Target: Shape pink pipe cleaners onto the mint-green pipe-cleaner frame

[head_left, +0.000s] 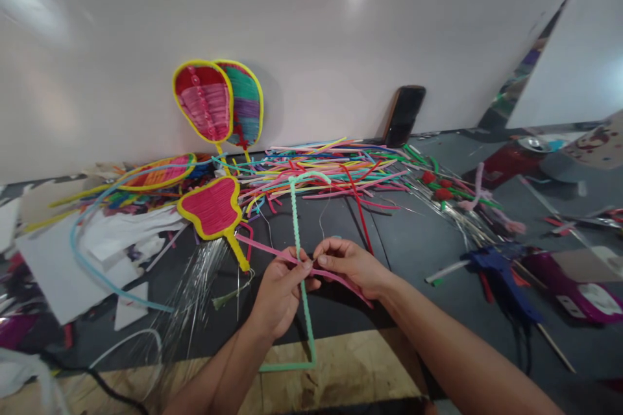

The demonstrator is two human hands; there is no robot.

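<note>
A pink pipe cleaner (265, 247) crosses a mint-green pipe cleaner frame (294, 214), which has a twisted upright and bent ends. My left hand (282, 288) is closed around the crossing, its thumb pressing the two strips together. Just to the right, my right hand (354, 267) pinches close to the same crossing. What lies between its fingertips is too small to make out. The pink strip's other end passes below the right hand. A thin wire (322, 214) curves up from near those fingers.
Behind the hands lies a pile of coloured pipe cleaners (335, 165). Yellow-rimmed fans (210, 207) stand or lie at left, near loose thin wires (192, 285) and white paper (68, 266). A phone (405, 115) leans on the wall. A blue glue gun (506, 282) and red can (511, 159) are at right.
</note>
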